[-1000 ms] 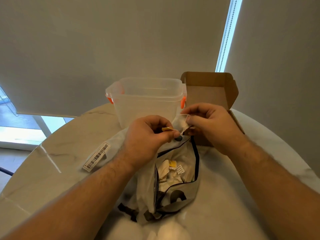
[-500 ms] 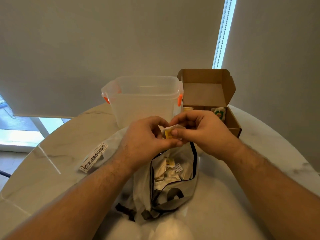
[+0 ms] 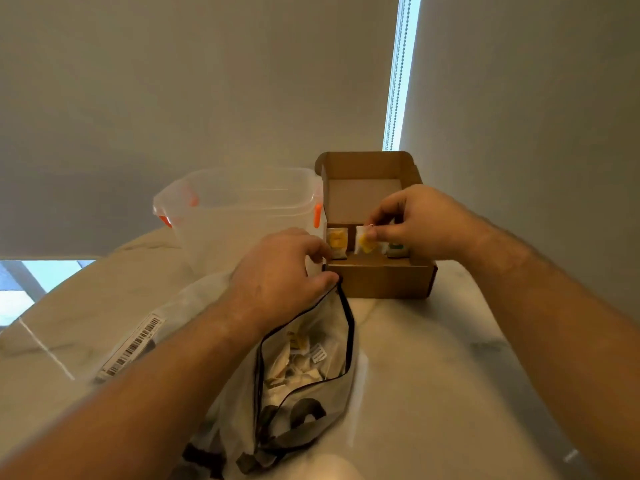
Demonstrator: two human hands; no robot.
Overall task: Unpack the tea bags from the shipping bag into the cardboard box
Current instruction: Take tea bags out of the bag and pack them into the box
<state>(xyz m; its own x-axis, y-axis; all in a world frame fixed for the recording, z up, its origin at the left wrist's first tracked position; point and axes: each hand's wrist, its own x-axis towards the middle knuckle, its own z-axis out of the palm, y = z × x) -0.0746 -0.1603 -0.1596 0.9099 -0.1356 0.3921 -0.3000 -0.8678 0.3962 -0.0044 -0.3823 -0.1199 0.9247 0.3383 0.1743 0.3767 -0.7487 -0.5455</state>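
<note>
Over the open brown cardboard box [image 3: 381, 280], the right hand [image 3: 420, 221] pinches one white paper tea bag with a yellow tag [image 3: 364, 241] between thumb and fingertips. It hangs just above the box's middle, between a yellow-labelled tea bag standing at the left [image 3: 337, 242] and a green-labelled one at the right [image 3: 397, 249]. Left hand [image 3: 277, 284] is curled on the black-edged mouth of the grey translucent plastic shipping bag [image 3: 308, 407], thumb on the rim, holding it open on the pale marble table [image 3: 443, 358]. A heap of loose white tea bags [image 3: 294, 367] lies inside, so I judge we're early in the job. For this step I'd lower the bag upright into the gap rather than drop it. It looks light and would likely flop or land on a neighbour. I can't tell where its string runs, and it could snag a finger or tip a neighbour on release. I'd let go only once the bottom rests on the box floor, then lift straight up. The left hand should hold the mouth open so the next reach goes straight in. The clear plastic tub with orange latches [image 3: 242, 220] sits just left of the box and is not the target.
</note>
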